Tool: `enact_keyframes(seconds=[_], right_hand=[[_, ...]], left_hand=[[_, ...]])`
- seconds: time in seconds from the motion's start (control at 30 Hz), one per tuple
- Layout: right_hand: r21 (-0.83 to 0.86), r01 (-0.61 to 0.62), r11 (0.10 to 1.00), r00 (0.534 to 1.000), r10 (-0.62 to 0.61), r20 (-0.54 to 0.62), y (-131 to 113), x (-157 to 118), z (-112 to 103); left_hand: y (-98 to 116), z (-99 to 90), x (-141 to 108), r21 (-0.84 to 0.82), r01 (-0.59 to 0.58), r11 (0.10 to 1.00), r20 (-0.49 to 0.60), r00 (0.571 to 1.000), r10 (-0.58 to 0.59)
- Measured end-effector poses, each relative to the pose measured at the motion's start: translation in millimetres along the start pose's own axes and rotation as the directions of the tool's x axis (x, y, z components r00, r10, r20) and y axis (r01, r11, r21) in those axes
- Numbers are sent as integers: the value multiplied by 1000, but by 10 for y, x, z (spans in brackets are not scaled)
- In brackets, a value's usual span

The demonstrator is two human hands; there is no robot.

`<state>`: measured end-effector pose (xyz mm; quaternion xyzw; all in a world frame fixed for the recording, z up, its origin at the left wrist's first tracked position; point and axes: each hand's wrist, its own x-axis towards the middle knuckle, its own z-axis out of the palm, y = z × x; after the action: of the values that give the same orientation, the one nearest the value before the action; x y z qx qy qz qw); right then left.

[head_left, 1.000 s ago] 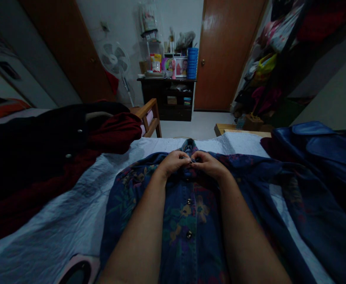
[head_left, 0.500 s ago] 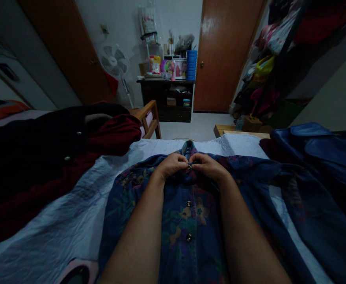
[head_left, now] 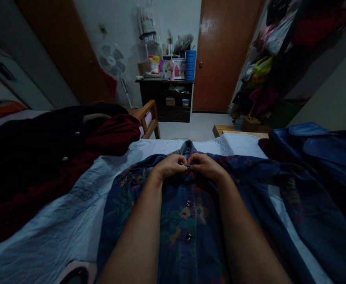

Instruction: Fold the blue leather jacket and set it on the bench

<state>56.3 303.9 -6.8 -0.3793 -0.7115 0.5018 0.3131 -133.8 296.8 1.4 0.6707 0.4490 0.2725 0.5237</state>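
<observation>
A blue denim shirt (head_left: 175,213) with a floral print lies spread out, collar (head_left: 187,146) at the far end and sleeves out to the sides. Just below the collar, my left hand (head_left: 173,164) pinches the front placket from the left. My right hand (head_left: 205,165) pinches the same spot from the right, its fingertips nearly meeting the left ones. A metal button (head_left: 188,167) shows partly between the fingers; whether it sits in its hole I cannot tell. Further down the placket are a second button (head_left: 188,203) and a third button (head_left: 188,237).
The shirt rests on a pale blue sheet (head_left: 81,205). Dark and maroon clothes (head_left: 110,138) are piled at left, a blue leather-like item (head_left: 315,138) at right. A pink and black object (head_left: 78,272) lies near left. Beyond stand a wooden chair (head_left: 151,114), fan (head_left: 112,61) and cabinet (head_left: 165,100).
Both hands stay at the top button, with small finger shifts; the button is now more covered by the fingers. The view has moved very slightly.
</observation>
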Motion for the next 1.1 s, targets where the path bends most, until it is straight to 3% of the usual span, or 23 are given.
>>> enact_keyframes(seconds=[0.23,0.33,0.5,0.63,0.7,0.77,0.83,0.93,1.03,1.1], right_hand=[[13,-7,1000,998,8,-56,-8,14,27],[-54,26,998,979,-36,-200,35,43,24],[-273,93,958,849,-219,-481,112,106,-13],[-202,23,979,752,-150,-641,154,106,-58],[-213,-31,977,734,-122,-668,188,100,-75],[-262,-73,962,765,-115,-634,223,97,-78],[-343,-84,935,830,-125,-543,247,95,-61],[-524,-161,836,910,-79,-406,262,80,7],[-644,-359,676,915,120,-385,294,45,90],[-658,-451,603,888,227,-400,336,26,122]], left_hand=[[12,-13,2,104,-63,993,-67,995,70],[31,-10,20,174,-103,979,-170,976,133],[85,15,66,443,-99,891,-405,865,297],[100,42,92,582,-106,806,-491,745,452],[65,74,110,595,-137,792,-499,710,497],[3,124,134,581,-156,798,-512,693,508],[-61,182,157,568,-139,811,-544,677,496],[-106,253,174,602,-36,798,-613,620,490],[-85,285,171,631,128,765,-681,564,467],[-76,293,167,619,221,753,-698,595,399]])
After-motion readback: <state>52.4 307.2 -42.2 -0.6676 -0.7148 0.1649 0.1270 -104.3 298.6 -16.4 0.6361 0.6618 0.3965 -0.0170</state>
